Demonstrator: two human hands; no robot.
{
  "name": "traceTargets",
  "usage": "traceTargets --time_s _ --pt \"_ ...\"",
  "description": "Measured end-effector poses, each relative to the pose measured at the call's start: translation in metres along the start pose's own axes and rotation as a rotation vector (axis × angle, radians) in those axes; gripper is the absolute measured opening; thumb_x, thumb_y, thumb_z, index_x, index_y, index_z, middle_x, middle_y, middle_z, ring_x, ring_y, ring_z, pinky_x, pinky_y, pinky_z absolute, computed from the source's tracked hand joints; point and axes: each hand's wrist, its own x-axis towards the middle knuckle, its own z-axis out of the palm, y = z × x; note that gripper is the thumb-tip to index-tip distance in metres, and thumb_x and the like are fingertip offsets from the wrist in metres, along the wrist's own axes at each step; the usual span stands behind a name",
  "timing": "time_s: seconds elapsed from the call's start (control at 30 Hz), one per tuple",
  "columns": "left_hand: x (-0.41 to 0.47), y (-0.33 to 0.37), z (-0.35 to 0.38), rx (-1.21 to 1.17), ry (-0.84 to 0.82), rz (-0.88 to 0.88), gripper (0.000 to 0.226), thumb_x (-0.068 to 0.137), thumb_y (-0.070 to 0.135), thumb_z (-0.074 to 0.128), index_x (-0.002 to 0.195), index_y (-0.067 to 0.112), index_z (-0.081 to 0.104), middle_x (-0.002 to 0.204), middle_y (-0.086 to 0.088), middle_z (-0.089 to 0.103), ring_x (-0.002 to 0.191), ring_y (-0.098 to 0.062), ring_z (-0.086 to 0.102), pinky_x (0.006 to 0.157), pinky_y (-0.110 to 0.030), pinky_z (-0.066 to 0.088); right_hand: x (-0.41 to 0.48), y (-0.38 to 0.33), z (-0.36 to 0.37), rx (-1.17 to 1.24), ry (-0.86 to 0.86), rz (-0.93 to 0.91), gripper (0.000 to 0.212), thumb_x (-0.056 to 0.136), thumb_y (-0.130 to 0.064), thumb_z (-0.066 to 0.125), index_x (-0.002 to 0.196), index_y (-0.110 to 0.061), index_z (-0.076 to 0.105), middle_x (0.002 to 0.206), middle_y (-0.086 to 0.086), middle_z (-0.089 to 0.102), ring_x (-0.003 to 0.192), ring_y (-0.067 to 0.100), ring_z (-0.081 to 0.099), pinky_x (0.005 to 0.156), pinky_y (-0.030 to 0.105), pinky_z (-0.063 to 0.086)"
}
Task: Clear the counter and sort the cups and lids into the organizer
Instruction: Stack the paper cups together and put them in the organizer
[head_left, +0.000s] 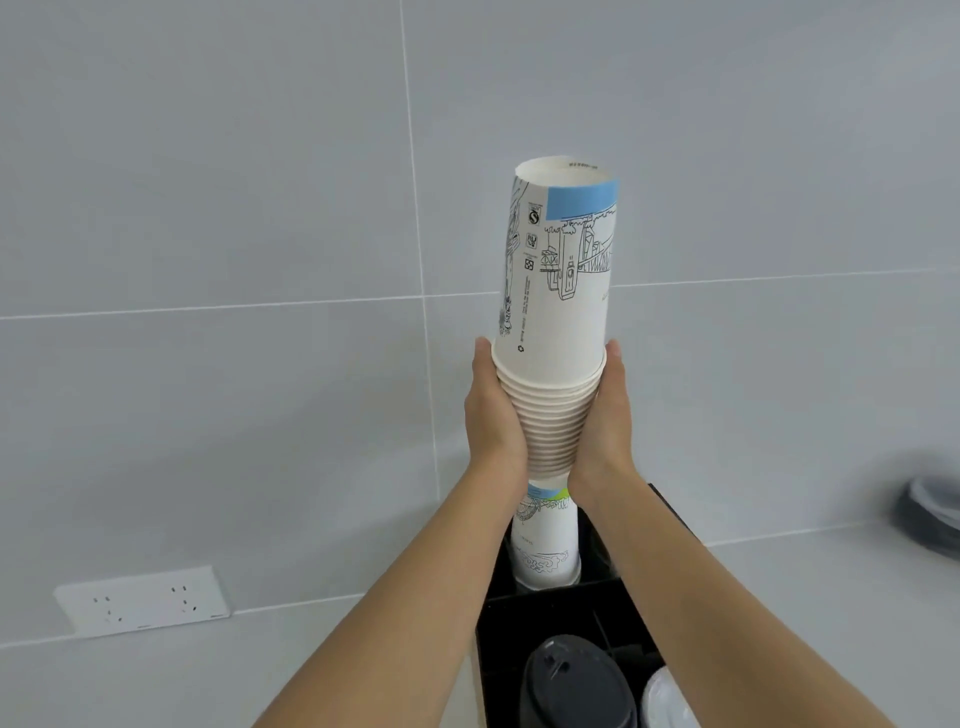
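Two hands clamped one inverted stack of paper cups (556, 332) from opposite sides: my left hand (493, 410) pressed against the left of the nested rims, my right hand (608, 415) against the right. I held the stack raised in front of the grey tiled wall (234, 182), tilted slightly, with open air around its upper end. Directly beneath it, a second printed cup stack (545, 540) stood upside down in a rear compartment of the black organizer (545, 605); whether the two stacks touched could not be determined. Black lids (576, 680) and white lids (667, 701) occupied front compartments. A wall socket (143, 600) sat well to the left. A blurred dark object (930, 519) lay at the right edge.
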Motion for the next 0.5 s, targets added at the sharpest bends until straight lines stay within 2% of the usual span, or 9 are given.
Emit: traceTargets --time_s 0.1,0.17,0.33,0.5 --pt "0.016 -0.024 0.005 -0.012 0.032 -0.046 0.068 0.063 0.073 0.046 0.106 0.026 0.071 0.111 0.001 0.072 0.107 -0.023 0.065 0.104 -0.045 0.042 0.017 0.009 -0.015 -0.013 0.003 0.027 0.055 0.084 -0.063 0.039 0.113 -0.024 0.067 0.111 -0.002 0.072 0.105 0.021 0.066 0.103 0.043 0.045" --pt "0.024 -0.038 0.001 -0.016 0.027 -0.086 0.074 0.059 0.076 0.049 0.108 0.025 0.07 0.114 -0.002 0.071 0.109 -0.026 0.064 0.105 -0.046 0.041 0.021 0.018 -0.021 -0.019 -0.006 0.046 0.055 0.085 -0.062 0.039 0.114 -0.024 0.066 0.112 -0.002 0.072 0.105 0.021 0.066 0.102 0.043 0.045" --pt "0.029 -0.063 -0.007 0.009 0.057 -0.142 0.069 0.063 0.072 0.043 0.106 0.027 0.071 0.11 0.0 0.073 0.106 -0.024 0.066 0.103 -0.046 0.043 0.031 0.038 -0.039 -0.063 0.003 0.113 0.051 0.089 -0.059 0.037 0.112 -0.024 0.066 0.111 -0.003 0.072 0.104 0.019 0.066 0.1 0.041 0.046" --pt "0.028 -0.08 -0.016 0.013 0.072 -0.171 0.078 0.061 0.078 0.043 0.111 0.025 0.069 0.115 -0.002 0.071 0.11 -0.024 0.064 0.106 -0.045 0.041 0.035 0.061 -0.052 -0.066 0.015 0.147 0.062 0.081 -0.068 0.041 0.119 -0.025 0.063 0.117 -0.004 0.07 0.11 0.018 0.063 0.104 0.042 0.042"
